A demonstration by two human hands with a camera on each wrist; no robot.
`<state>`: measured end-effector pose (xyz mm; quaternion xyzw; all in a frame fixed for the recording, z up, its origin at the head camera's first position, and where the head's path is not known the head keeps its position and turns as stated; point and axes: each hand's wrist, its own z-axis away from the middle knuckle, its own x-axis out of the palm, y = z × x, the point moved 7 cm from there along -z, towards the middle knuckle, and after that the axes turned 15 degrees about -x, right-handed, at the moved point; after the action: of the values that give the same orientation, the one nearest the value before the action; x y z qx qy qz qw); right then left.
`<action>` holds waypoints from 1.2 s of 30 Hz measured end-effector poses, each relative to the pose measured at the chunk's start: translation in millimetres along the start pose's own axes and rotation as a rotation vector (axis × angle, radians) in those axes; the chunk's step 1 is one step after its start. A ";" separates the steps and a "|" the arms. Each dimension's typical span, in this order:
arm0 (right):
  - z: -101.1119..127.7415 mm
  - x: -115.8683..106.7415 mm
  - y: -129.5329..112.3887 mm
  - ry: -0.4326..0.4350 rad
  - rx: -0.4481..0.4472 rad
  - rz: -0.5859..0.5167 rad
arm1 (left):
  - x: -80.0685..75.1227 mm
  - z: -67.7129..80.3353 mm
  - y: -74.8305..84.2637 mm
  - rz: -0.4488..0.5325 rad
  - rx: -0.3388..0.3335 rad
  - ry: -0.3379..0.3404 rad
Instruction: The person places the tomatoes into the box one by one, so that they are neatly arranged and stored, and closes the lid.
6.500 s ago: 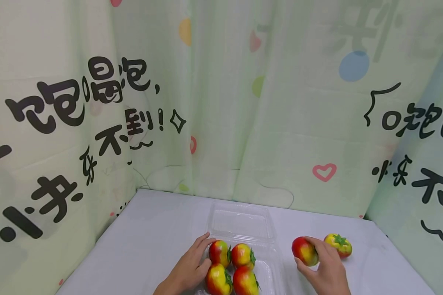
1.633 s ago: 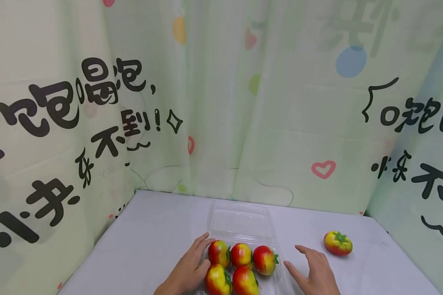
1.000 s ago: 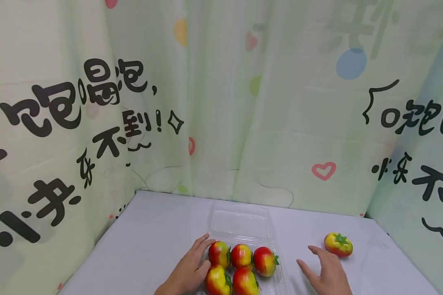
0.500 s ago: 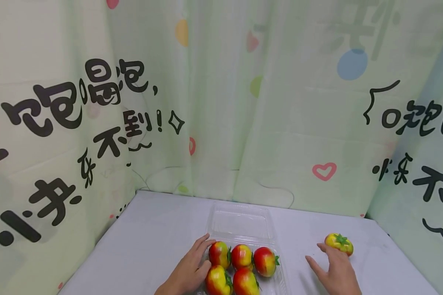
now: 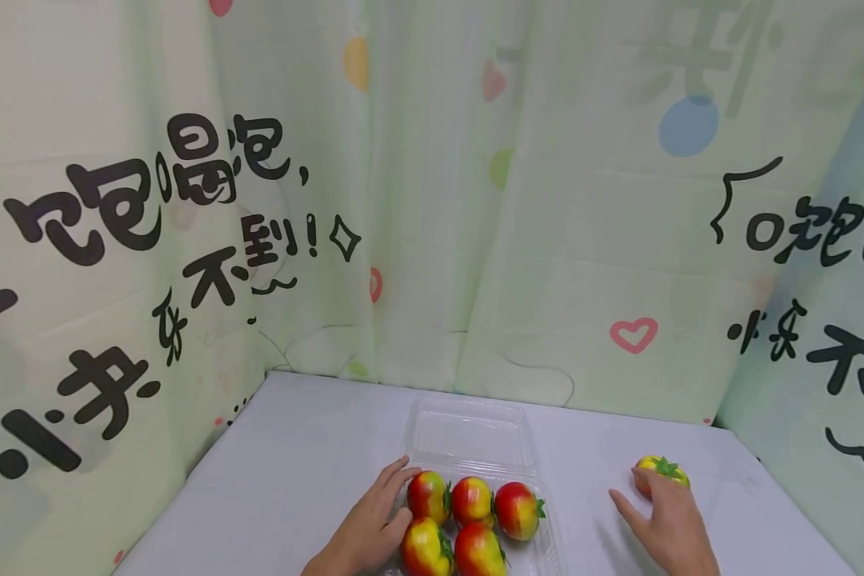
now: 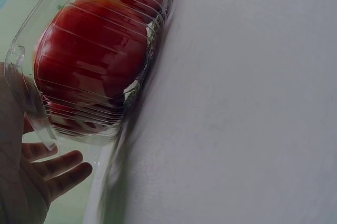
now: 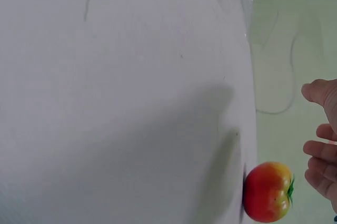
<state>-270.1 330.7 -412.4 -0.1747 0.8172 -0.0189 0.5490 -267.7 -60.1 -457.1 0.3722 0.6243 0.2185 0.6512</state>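
Several red-and-yellow tomatoes (image 5: 516, 510) with green leafy tops sit in a clear plastic clamshell box (image 5: 547, 552), its lid folded back behind. My left hand (image 5: 366, 524) rests along the box's left side, forefinger at the back corner and thumb by the near fruit. In the left wrist view its other fingers (image 6: 60, 166) stretch out loosely beside the box. At the right, my right hand (image 5: 668, 520) has thumb and forefinger spread and holds nothing. It overlaps a single tomato (image 5: 673, 470) in the head view; the right wrist view shows that tomato (image 7: 267, 192) apart from the fingers.
The box's transparent lid (image 5: 471, 432) lies open toward the back of the white table (image 5: 317, 448). Pale green curtains (image 5: 418, 200) with dark lettering enclose the table at the back and both sides.
A tomato earlier in my right hand now sits in the box at the back right. My right hand has since moved right, up to the lone tomato. My left hand has stayed put.
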 end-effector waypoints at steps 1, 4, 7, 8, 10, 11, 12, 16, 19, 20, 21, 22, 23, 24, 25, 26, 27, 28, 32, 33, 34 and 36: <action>-0.4 -0.5 1.7 0.005 0.000 0.001 | 0.0 -0.1 -0.1 -0.001 -0.001 0.000; -1.3 -1.2 7.3 0.015 0.009 0.000 | 0.3 -0.4 -0.4 -0.002 -0.001 0.000; -2.3 -0.7 12.3 0.019 0.017 -0.001 | 0.8 -0.5 -0.8 0.000 -0.004 -0.002; -2.8 -0.2 13.9 0.015 0.023 -0.003 | 1.0 -0.6 -0.8 0.000 -0.005 -0.003; -3.8 0.5 16.7 0.013 0.033 -0.009 | 1.3 -0.7 -0.9 0.000 -0.008 -0.004; -4.1 0.6 17.8 0.017 0.035 -0.009 | 1.4 -0.8 -0.9 0.001 -0.009 -0.005; -4.4 0.8 19.0 0.018 0.038 -0.009 | 1.5 -0.9 -1.0 0.001 -0.012 -0.005; -5.5 0.1 23.8 0.035 0.044 0.002 | 1.6 -1.2 -1.0 0.000 -0.013 -0.006; -6.3 -0.3 28.5 0.038 0.053 0.008 | 1.7 -1.5 -1.2 -0.001 -0.015 -0.007; -6.5 -0.3 30.1 0.037 0.057 0.009 | 1.8 -1.6 -1.3 -0.001 -0.014 -0.008; -6.7 -0.5 31.3 0.040 0.055 0.010 | 1.8 -1.6 -1.4 -0.002 -0.014 -0.007; -7.0 -0.4 32.5 0.040 0.053 0.011 | 1.7 -1.7 -1.5 -0.002 -0.014 -0.005; -7.4 -0.5 33.5 0.044 0.047 0.013 | 1.5 -1.7 -1.6 -0.004 -0.014 -0.003; -7.7 -0.4 34.6 0.045 0.043 0.014 | 1.3 -1.7 -1.6 -0.005 -0.013 0.000; -8.0 -0.4 35.4 0.049 0.036 0.018 | 1.1 -1.7 -1.7 -0.006 -0.013 0.003; -8.3 -0.1 36.4 0.051 0.031 0.020 | 0.9 -1.8 -1.8 -0.007 -0.013 0.005; -8.6 0.1 37.2 0.053 0.025 0.022 | 0.7 -1.8 -1.8 -0.008 -0.014 0.008; -8.9 0.6 38.2 0.051 0.022 0.023 | 0.6 -1.8 -1.9 -0.007 -0.015 0.008; -9.8 1.5 40.8 0.053 -0.001 0.026 | 0.8 -1.5 -1.9 -0.001 -0.017 0.000; -10.3 1.8 41.6 0.049 -0.003 0.023 | 1.0 -1.4 -1.8 0.000 -0.016 -0.002; -11.0 2.2 42.4 0.040 -0.002 0.018 | 1.1 -1.4 -1.9 0.001 -0.016 -0.004; -12.3 3.3 43.8 0.027 -0.009 0.012 | 1.2 -1.2 -2.0 0.000 -0.012 -0.003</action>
<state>-293.9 368.8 -420.2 -0.1720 0.8256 -0.0144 0.5373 -269.1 -60.2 -459.4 0.3684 0.6221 0.2218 0.6543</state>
